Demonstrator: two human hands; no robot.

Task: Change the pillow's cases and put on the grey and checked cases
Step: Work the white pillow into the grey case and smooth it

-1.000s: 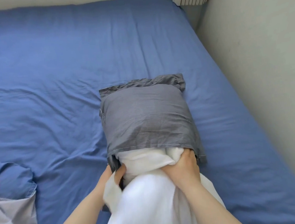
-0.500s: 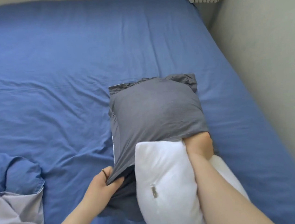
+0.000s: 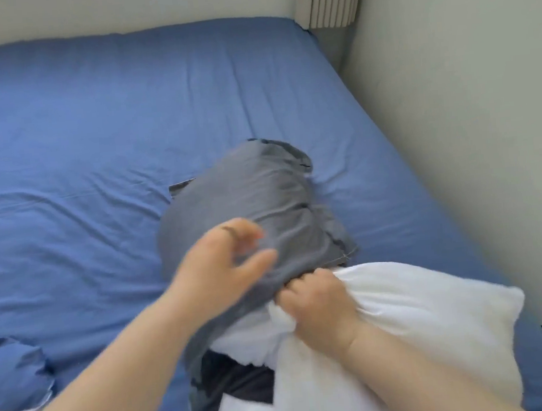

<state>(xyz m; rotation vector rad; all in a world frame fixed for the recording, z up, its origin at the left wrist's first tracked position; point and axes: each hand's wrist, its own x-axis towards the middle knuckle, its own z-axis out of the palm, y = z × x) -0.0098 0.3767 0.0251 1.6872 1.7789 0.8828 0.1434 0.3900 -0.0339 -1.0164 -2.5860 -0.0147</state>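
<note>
pillow stuffing is under way and roughly half done, judged from how the cloth lies. the grey pillowcase (image 3: 256, 206) lies on the blue fitted sheet (image 3: 92, 122), right of the bed's middle. its far part is filled out by the white pillow (image 3: 420, 320), whose near half sticks out of the case's mouth toward the near right. the right hand (image 3: 317, 303) is clenched on the pillow right at the mouth, with fingers dug into the soft white bulk, as if for a push inward. the left hand (image 3: 225, 265) is blurred above the near left of the case. its fingers are spread and loosely bent with nothing held, and whether the cloth is touched cannot be told. a slack flap of the case droops at the near left, with its dark inside shown. by this judgement, the rest of the pillow is yet to be fed in and the mouth closed. no checked case is seen. a bunched blue cloth (image 3: 12, 372) lies at the near left edge, and what it is cannot be told.
</note>
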